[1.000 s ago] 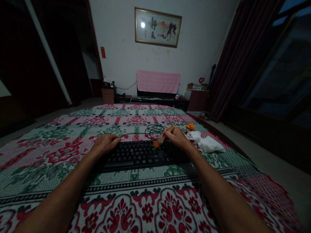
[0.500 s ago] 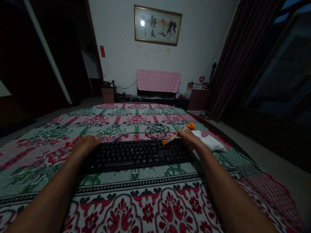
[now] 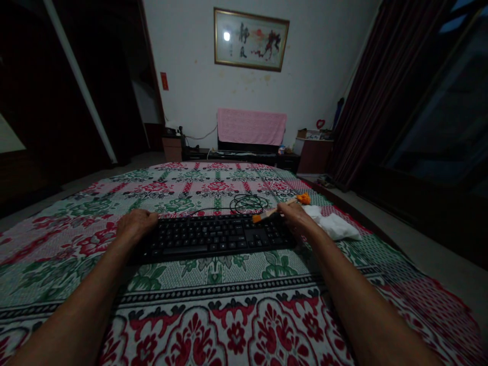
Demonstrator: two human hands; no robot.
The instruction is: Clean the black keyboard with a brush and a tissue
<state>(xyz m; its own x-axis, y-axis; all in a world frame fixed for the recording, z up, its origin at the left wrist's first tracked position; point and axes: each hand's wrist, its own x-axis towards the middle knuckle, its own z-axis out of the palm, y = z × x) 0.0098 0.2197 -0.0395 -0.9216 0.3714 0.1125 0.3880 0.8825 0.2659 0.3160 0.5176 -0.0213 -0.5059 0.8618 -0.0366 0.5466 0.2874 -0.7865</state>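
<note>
A black keyboard point(image 3: 206, 238) lies across the patterned cover, its long side facing me. My left hand point(image 3: 137, 223) is closed around the keyboard's left end. At the opposite end, my right hand point(image 3: 295, 217) holds a flat brush point(image 3: 266, 215) with a pale wooden handle, its orange bristles pointing left over the keys. That hand also touches the keyboard's right end, but its lower fingers are hidden. Behind the keys lies the coiled black cable point(image 3: 248, 204). A fuzzy orange thing point(image 3: 303, 198) shows just beyond the brush handle; whether they are joined I cannot tell.
A crumpled white cloth point(image 3: 337, 226) lies right of my right hand on the floral bed cover point(image 3: 213, 310). Past the bed's far edge stand a low cabinet, a pink towel point(image 3: 251, 126) draped over a screen, and a side cabinet point(image 3: 315, 156).
The keyboard has shifted a little away from me with both hands on it, and its far edge now hides the purple cable plug. The brush stays in my right hand.
</note>
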